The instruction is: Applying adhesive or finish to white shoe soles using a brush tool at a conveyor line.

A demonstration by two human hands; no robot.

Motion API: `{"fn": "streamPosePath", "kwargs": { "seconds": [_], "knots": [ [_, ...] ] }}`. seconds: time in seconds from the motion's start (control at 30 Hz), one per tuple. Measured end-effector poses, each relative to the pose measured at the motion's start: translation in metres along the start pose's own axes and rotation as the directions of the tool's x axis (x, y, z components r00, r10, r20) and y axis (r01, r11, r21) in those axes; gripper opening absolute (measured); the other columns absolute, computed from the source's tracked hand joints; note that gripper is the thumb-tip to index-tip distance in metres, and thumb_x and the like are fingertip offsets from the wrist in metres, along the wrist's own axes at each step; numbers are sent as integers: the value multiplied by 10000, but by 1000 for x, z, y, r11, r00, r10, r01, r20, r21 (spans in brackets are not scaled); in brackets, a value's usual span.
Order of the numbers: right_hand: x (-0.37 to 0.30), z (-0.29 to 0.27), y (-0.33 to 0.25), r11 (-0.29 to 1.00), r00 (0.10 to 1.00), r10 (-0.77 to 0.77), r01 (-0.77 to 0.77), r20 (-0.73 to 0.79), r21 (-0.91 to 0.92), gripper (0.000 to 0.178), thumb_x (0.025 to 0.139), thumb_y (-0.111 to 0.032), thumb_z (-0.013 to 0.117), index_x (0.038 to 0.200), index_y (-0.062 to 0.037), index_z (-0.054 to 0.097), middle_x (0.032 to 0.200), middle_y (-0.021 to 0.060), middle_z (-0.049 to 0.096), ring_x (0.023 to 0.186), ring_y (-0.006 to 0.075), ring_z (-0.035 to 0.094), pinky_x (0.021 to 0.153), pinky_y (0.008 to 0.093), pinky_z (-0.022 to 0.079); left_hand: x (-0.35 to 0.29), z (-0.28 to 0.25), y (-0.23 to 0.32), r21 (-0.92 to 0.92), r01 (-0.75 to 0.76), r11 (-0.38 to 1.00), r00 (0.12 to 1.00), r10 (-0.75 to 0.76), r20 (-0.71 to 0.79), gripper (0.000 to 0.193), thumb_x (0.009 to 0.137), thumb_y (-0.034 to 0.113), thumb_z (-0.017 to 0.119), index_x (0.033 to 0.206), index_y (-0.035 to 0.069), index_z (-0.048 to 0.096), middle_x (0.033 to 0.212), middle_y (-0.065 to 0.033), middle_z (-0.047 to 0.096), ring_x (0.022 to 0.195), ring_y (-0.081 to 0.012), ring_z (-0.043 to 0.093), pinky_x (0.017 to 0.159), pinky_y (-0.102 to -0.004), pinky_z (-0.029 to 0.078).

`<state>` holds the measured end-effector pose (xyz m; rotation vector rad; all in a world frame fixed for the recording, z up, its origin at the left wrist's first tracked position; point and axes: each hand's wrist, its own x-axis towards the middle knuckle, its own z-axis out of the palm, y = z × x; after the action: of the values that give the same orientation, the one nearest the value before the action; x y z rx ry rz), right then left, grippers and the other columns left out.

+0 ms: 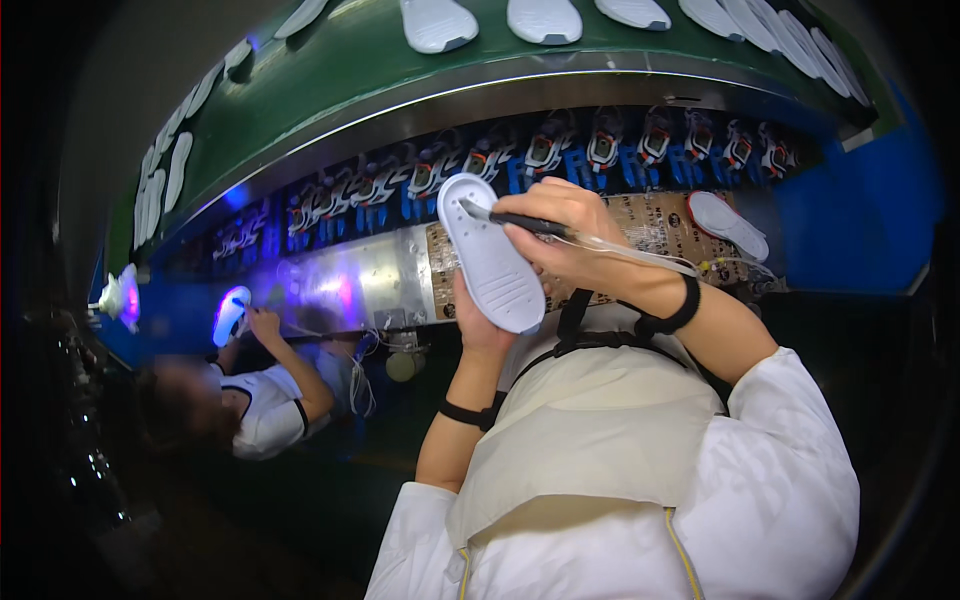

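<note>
Cups smooth, oblong white sole (495, 268) in curved left hand (474, 314); pinches slim, black-handled tool (528, 222) in curled right hand (566, 228).

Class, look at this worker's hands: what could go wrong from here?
The pen-like tool in the right hand might slip and mark the white shoe sole. The thin cord trailing from the tool could snag. The left hand holds the sole near its lower end, so the top might wobble.
</note>
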<state>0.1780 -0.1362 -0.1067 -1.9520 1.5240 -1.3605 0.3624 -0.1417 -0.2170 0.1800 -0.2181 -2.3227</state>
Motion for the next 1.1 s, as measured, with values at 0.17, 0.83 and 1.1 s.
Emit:
{"fn": "streamPosePath", "kwargs": {
  "seconds": [0.17, 0.83, 1.1],
  "knots": [
    [-8, 46, 14, 984, 975, -138, 156, -171, 91, 298, 821, -38, 782, 1115, -12, 739, 912, 115, 723, 798, 268, 632, 725, 381, 517, -17, 8, 1, 160, 25, 987, 997, -14, -75, 657, 1045, 535, 299, 1456, 58, 488, 1340, -133, 629, 1206, -315, 635, 954, -498, 563],
    [-14, 32, -1, 959, 969, -190, 149, 157, 242, 288, 884, -144, 756, 1164, -77, 746, 1061, 103, 741, 952, 259, 648, 883, 411, 458, -7, 15, 31, 234, -233, 944, 908, 297, -294, 650, 1011, 532, 390, 1436, 60, 525, 1375, -152, 622, 1238, -322, 614, 1085, -478, 489],
    [-13, 13, -16, 938, 930, -221, 121, 293, 325, 288, 898, -172, 779, 1180, -123, 755, 974, 74, 719, 942, 268, 642, 920, 419, 439, 8, 43, 50, 234, -224, 946, 971, 237, -28, 675, 996, 588, 362, 1445, 106, 508, 1256, -230, 590, 1122, -363, 592, 971, -511, 521]
  ]
}}
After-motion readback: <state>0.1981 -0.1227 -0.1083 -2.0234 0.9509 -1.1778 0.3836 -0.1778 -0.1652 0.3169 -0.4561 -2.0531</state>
